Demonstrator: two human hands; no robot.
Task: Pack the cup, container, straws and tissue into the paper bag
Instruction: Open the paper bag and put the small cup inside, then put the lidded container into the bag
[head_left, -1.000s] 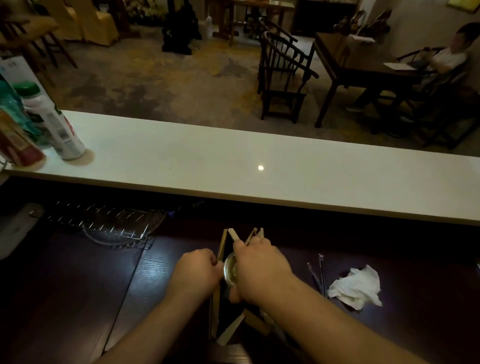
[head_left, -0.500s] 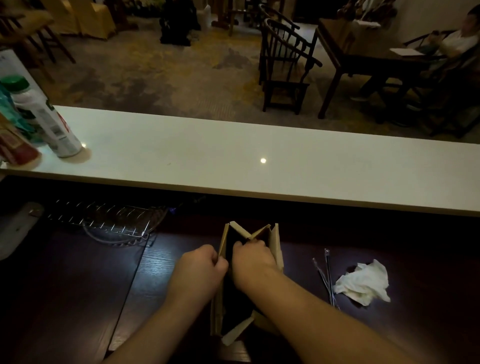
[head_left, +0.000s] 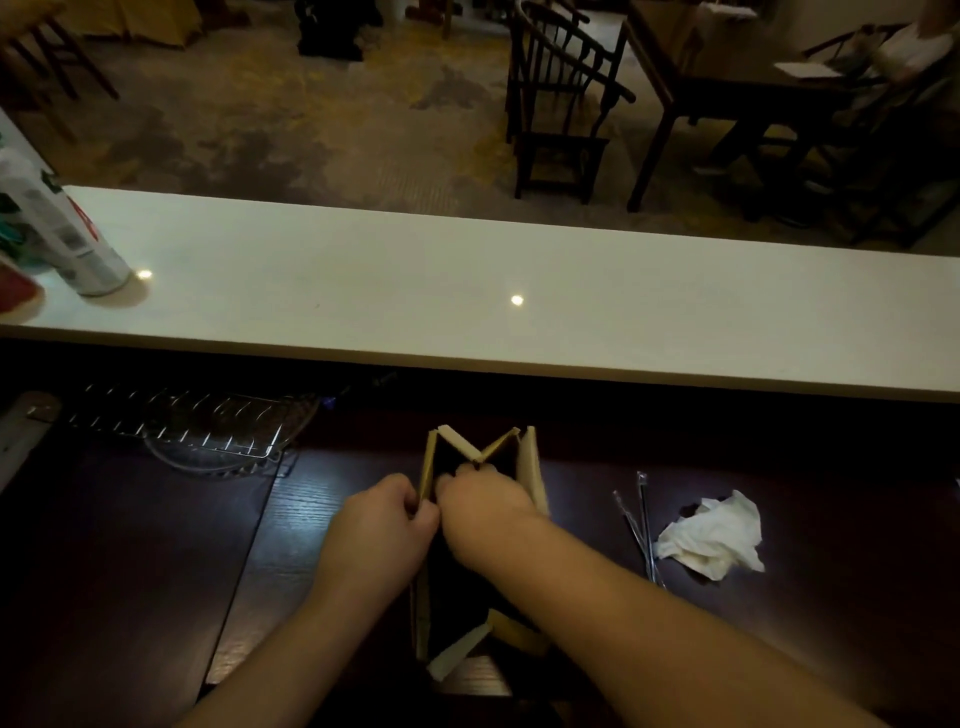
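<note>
A brown paper bag (head_left: 531, 462) stands open on the dark wooden table (head_left: 156, 571). My left hand (head_left: 379, 530) pinches the bag's left rim. My right hand (head_left: 485, 506) reaches into the bag's mouth with its fingers curled downward. The clear round cup it carried is hidden by the hand and the bag walls. Two thin wrapped straws (head_left: 642, 525) lie on the table right of the bag. A crumpled white tissue (head_left: 711, 538) lies just beyond them. I see no container.
A raised white counter (head_left: 571, 338) runs across behind the bag, with a white bottle (head_left: 67, 239) and packets at its left end. A wire rack (head_left: 197, 428) sits at the back left of the table. Chairs and tables stand on the floor beyond.
My right hand has sunk lower into the bag, and the clear round cup seen in it a second ago is out of sight. My left hand keeps its hold on the rim.
</note>
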